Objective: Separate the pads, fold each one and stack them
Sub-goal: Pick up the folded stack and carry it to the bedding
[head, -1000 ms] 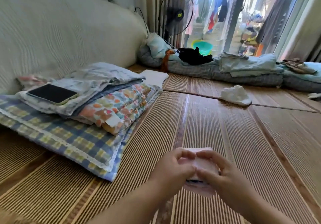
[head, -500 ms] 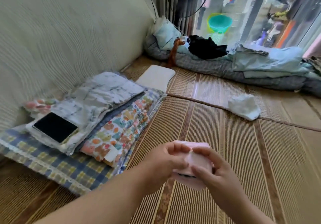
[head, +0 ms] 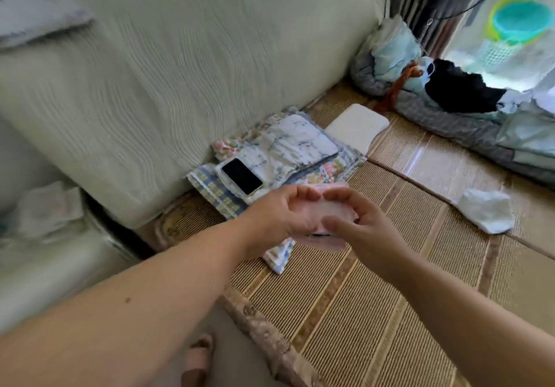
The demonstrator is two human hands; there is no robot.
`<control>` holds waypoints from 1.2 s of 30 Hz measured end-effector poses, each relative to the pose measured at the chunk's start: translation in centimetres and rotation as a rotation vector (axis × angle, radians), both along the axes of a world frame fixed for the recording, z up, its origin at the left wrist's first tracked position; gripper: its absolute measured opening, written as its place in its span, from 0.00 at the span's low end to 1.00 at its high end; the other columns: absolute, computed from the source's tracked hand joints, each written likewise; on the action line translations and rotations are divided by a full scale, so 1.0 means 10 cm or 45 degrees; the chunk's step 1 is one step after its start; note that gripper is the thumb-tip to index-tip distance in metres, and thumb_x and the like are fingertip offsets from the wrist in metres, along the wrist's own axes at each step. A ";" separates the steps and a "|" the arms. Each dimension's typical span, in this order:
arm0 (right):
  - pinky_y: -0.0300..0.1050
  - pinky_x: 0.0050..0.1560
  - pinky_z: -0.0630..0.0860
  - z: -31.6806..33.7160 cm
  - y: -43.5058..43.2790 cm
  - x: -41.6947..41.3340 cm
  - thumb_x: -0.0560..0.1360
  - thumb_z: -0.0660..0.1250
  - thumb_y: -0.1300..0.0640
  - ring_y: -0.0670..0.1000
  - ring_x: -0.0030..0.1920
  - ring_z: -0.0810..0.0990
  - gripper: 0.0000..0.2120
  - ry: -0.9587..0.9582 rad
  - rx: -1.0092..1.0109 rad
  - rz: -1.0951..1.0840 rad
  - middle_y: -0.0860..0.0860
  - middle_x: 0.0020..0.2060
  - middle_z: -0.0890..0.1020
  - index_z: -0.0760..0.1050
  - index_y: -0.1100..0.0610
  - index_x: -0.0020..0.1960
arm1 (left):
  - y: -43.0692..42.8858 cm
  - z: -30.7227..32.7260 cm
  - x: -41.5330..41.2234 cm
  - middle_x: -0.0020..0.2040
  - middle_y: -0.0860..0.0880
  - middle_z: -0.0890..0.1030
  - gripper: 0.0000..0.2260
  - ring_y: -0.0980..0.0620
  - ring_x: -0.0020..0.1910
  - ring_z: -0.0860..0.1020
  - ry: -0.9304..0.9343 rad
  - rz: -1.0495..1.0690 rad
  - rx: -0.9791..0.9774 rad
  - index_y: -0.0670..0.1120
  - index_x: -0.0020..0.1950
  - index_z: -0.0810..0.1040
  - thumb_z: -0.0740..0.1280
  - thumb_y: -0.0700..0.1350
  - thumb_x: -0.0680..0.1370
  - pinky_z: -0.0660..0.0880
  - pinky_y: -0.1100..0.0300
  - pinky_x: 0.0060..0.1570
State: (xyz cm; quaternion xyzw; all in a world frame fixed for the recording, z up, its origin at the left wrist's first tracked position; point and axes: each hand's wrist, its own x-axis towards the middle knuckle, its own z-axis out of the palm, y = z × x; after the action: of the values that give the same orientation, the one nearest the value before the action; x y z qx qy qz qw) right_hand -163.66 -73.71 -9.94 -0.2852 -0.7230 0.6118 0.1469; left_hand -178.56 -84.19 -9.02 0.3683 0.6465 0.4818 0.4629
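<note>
A small pale pink folded pad (head: 332, 211) is held up above the woven mat, pinched from both sides. My left hand (head: 280, 217) grips its left edge and my right hand (head: 365, 230) grips its right edge, thumbs on top. Much of the pad is hidden by my fingers. A crumpled white pad (head: 486, 211) lies on the mat to the right. A flat white pad (head: 356, 126) lies further back, beside a stack of folded patterned cloths (head: 288, 146).
A phone (head: 241, 176) lies on the cloth stack, which rests on a blue checked cloth (head: 210, 188). A large pale cushion (head: 168, 80) stands at the left. Grey bedding with clothes (head: 468, 119) runs along the back right. A slippered foot (head: 196, 359) shows past the mat's edge.
The view has swung left and tilted down, so the cushion fills more of the frame. Both hands keep hold of the pink pad and have lifted toward the cloth stack.
</note>
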 end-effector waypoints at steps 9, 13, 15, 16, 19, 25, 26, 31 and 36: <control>0.49 0.38 0.80 -0.24 -0.83 -1.67 0.68 0.70 0.54 0.53 0.40 0.81 0.17 -0.123 -0.021 0.015 0.49 0.50 0.78 0.74 0.35 0.51 | -0.80 -0.26 -1.73 0.54 0.56 0.77 0.17 0.65 0.48 0.76 0.271 -0.029 -0.038 0.59 0.52 0.75 0.73 0.41 0.69 0.71 0.75 0.40; 0.39 0.34 0.77 -0.55 -1.00 -2.58 0.68 0.69 0.54 0.42 0.36 0.79 0.15 -0.119 -0.139 -0.084 0.48 0.46 0.78 0.74 0.35 0.48 | -0.83 -0.58 -2.62 0.54 0.54 0.78 0.17 0.59 0.52 0.76 0.289 -0.053 -0.129 0.58 0.52 0.75 0.72 0.41 0.68 0.74 0.66 0.49; 0.41 0.37 0.77 -0.71 -1.02 -2.92 0.71 0.67 0.57 0.45 0.38 0.80 0.15 -0.133 -0.226 -0.124 0.50 0.47 0.78 0.75 0.36 0.49 | -0.80 -0.77 -2.94 0.53 0.51 0.78 0.17 0.57 0.51 0.77 0.278 -0.039 -0.174 0.57 0.51 0.75 0.72 0.40 0.68 0.75 0.63 0.51; 0.44 0.39 0.78 -0.82 -1.02 -3.08 0.73 0.67 0.58 0.48 0.39 0.80 0.14 -0.147 -0.265 -0.134 0.52 0.48 0.79 0.76 0.38 0.50 | -0.79 -0.89 -3.09 0.53 0.51 0.78 0.17 0.56 0.51 0.77 0.283 -0.026 -0.202 0.57 0.51 0.75 0.72 0.39 0.68 0.75 0.63 0.50; 0.52 0.43 0.80 -1.24 -1.04 -3.40 0.75 0.67 0.58 0.53 0.42 0.81 0.14 -0.280 -0.251 -0.139 0.53 0.50 0.78 0.73 0.44 0.56 | -0.78 -1.32 -3.38 0.51 0.53 0.78 0.17 0.59 0.47 0.76 0.315 0.001 -0.304 0.55 0.52 0.75 0.73 0.39 0.68 0.72 0.73 0.43; 0.36 0.45 0.77 -2.24 -1.02 -3.75 0.76 0.64 0.58 0.44 0.49 0.78 0.15 -0.470 -0.164 -0.125 0.46 0.54 0.76 0.71 0.43 0.60 | -0.70 -2.39 -3.61 0.53 0.51 0.78 0.17 0.53 0.52 0.75 0.267 0.053 -0.469 0.52 0.55 0.75 0.72 0.40 0.69 0.70 0.65 0.45; 0.39 0.50 0.76 -2.48 -1.01 -3.79 0.77 0.63 0.58 0.45 0.52 0.77 0.16 -0.500 -0.133 -0.123 0.46 0.55 0.76 0.71 0.44 0.62 | -0.67 -2.60 -3.64 0.52 0.51 0.77 0.17 0.54 0.51 0.75 0.252 0.057 -0.465 0.51 0.55 0.75 0.72 0.39 0.69 0.69 0.67 0.43; 0.57 0.60 0.73 -3.33 -0.95 -3.85 0.78 0.61 0.61 0.54 0.59 0.76 0.19 -0.564 -0.069 -0.093 0.52 0.60 0.75 0.69 0.46 0.65 | -0.51 -3.46 -3.68 0.55 0.47 0.77 0.20 0.49 0.55 0.75 0.220 0.008 -0.513 0.49 0.56 0.74 0.71 0.35 0.67 0.70 0.61 0.52; 0.51 0.63 0.72 -4.16 -0.92 -3.85 0.77 0.62 0.60 0.54 0.62 0.74 0.22 -0.732 -0.033 -0.098 0.53 0.66 0.72 0.68 0.48 0.70 | -0.55 -4.34 -3.64 0.60 0.49 0.75 0.22 0.51 0.52 0.74 0.452 -0.027 -0.630 0.54 0.64 0.72 0.69 0.42 0.71 0.68 0.61 0.47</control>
State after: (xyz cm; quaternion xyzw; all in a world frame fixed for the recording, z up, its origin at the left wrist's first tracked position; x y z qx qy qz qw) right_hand -202.16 -82.95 -51.52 -0.4761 -0.7158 0.5090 -0.0447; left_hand -214.95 -89.65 -52.38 0.3296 0.8110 0.2328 0.4236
